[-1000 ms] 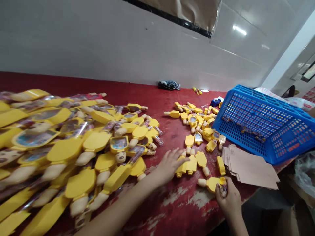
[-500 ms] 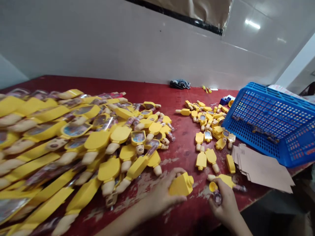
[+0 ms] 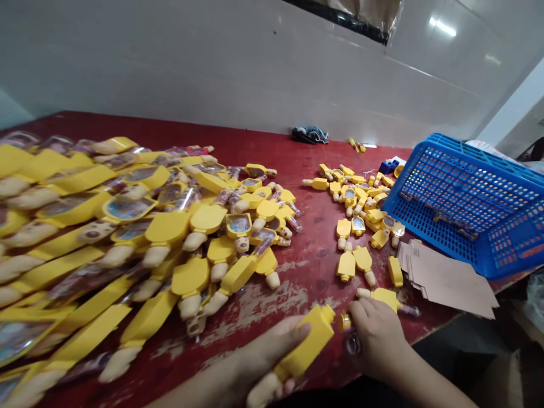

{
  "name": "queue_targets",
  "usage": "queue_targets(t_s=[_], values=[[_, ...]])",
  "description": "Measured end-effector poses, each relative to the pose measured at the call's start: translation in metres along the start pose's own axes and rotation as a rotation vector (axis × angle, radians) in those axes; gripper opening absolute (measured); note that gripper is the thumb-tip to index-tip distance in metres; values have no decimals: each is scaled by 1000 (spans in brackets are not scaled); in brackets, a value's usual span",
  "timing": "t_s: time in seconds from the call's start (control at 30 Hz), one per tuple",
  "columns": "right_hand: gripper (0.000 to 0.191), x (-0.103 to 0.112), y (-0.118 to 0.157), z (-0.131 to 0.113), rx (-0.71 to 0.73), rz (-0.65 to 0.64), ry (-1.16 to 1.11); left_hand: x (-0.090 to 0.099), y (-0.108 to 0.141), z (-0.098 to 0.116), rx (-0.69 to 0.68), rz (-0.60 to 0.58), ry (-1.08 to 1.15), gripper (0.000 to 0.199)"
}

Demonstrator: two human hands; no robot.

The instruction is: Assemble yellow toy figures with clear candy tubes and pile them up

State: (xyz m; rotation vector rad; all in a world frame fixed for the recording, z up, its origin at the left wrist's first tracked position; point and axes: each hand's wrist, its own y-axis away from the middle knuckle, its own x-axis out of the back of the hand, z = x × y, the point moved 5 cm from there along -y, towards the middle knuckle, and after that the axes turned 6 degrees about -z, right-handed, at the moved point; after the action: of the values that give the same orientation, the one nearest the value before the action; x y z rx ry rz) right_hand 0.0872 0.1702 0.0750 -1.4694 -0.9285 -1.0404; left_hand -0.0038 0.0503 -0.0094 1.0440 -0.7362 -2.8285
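Note:
My left hand (image 3: 278, 343) is wrapped round a yellow plastic toy (image 3: 308, 343) with a beige head-shaped end low down and a narrow yellow neck pointing up to the right. Close beside that neck, my right hand (image 3: 380, 331) is closed, back of the hand up. From its fingers stick out a small yellow cap (image 3: 345, 322) and the round end of a clear tube (image 3: 353, 343); whether the two are joined I cannot tell. Just behind the right hand lies another yellow toy (image 3: 386, 297) with a clear tube at its end.
A big heap of yellow toys (image 3: 170, 229) covers the red table's (image 3: 293, 286) left side. A smaller group (image 3: 361, 195) lies at centre right. Flat brown cardboard pieces (image 3: 450, 277) sit before a tilted blue basket (image 3: 459, 198). A dark cloth bundle (image 3: 310, 134) rests near the wall.
The left hand has turned the yellow toy, so its beige end now shows. My right hand has moved left and rolled over, bringing the cap and tube nearer the toy's neck.

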Motion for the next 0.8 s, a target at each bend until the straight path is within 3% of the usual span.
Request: queue_targets(t_s=[0.07, 0.13, 0.23, 0.3, 0.37, 0.43, 0.6, 0.8], values=[[18, -2, 2, 1, -30, -2, -19, -9, -2, 1, 68, -134, 189, 75], [18, -3, 4, 1, -56, 22, -7, -11, -3, 4, 63, -115, 228, 77], [17, -3, 4, 0, -46, 20, 30, -8, -5, 8, -47, 38, -65, 81], [16, -3, 4, -1, -14, -6, 54, -4, -3, 12, -147, 172, -259, 94], [15, -3, 3, -1, 12, -18, 72, -3, 1, 15, -158, 298, -380, 106], [13, -2, 4, -2, 31, -6, 70, -7, 5, 17, -91, 310, -498, 99], [15, -4, 15, -13, 51, 14, 12, -27, 17, 24, 49, 176, -716, 64], [14, -7, 30, -30, 50, 27, 21, -30, 26, 17, 94, 162, -1047, 50]])
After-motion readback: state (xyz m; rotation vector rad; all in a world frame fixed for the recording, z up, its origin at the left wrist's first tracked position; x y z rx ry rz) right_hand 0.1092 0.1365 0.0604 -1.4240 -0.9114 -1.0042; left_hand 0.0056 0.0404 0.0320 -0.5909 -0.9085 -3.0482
